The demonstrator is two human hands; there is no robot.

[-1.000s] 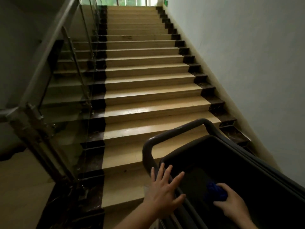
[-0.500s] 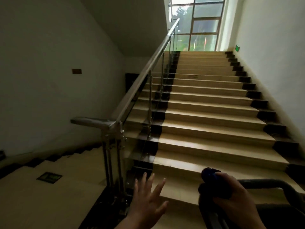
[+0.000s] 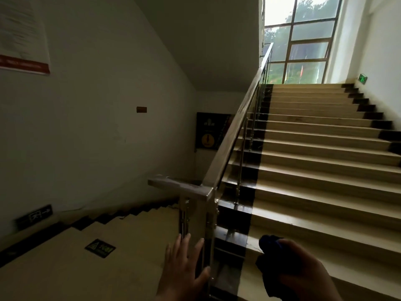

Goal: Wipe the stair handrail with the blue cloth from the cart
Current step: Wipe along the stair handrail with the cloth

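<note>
A steel handrail (image 3: 236,118) slopes up the left side of the stairs and bends into a flat level piece (image 3: 180,187) over a metal post at the landing corner. My right hand (image 3: 303,272) is at the bottom right, closed around the bunched blue cloth (image 3: 270,242), below and to the right of the rail's bend. My left hand (image 3: 184,268) is at the bottom centre with fingers spread and nothing in it, in front of the post's lower part. The cart is out of view.
Beige stairs (image 3: 321,170) with dark edge bands climb to a large window (image 3: 299,40). A second flight (image 3: 134,216) descends at the left beside a grey wall. Glass panels and thin steel balusters (image 3: 243,161) fill the space under the rail.
The view has swung up and left, so the cart has dropped out of sight. My right hand lifted the blue cloth out of the cart; both hands are now nearer the rail post.
</note>
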